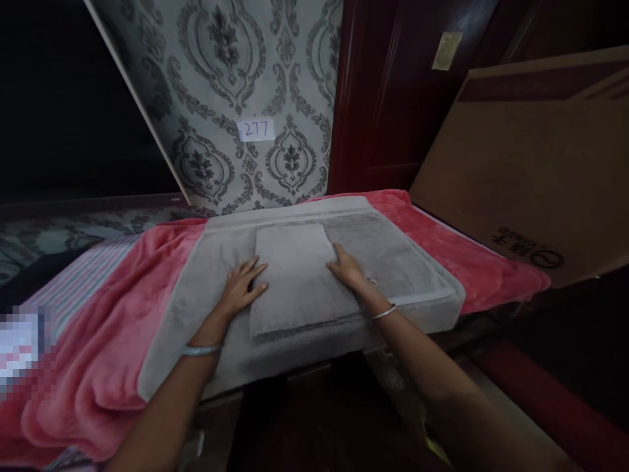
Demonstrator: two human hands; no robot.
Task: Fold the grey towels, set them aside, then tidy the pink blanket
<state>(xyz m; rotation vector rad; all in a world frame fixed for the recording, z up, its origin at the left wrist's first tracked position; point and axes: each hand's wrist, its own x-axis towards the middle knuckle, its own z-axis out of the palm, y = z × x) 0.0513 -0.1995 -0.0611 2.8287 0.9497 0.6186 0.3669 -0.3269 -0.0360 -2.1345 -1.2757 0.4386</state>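
Observation:
A folded light grey towel (292,282) lies flat on a larger spread-out grey towel (196,314). At the folded towel's left edge rests my left hand (239,288), open, its fingers spread and the tips on the cloth. My right hand (348,267) is at the opposite edge, thumb and forefinger apart and touching the side of the folded towel; its other fingers are partly hidden. Neither hand grips the cloth.
Under the grey towel lies a pink blanket (147,282), with striped cloth (83,272) at left. A large dark screen (83,105) stands at back left, a cardboard box (535,164) at right. A paper label (256,129) marked 277 is on the patterned wall.

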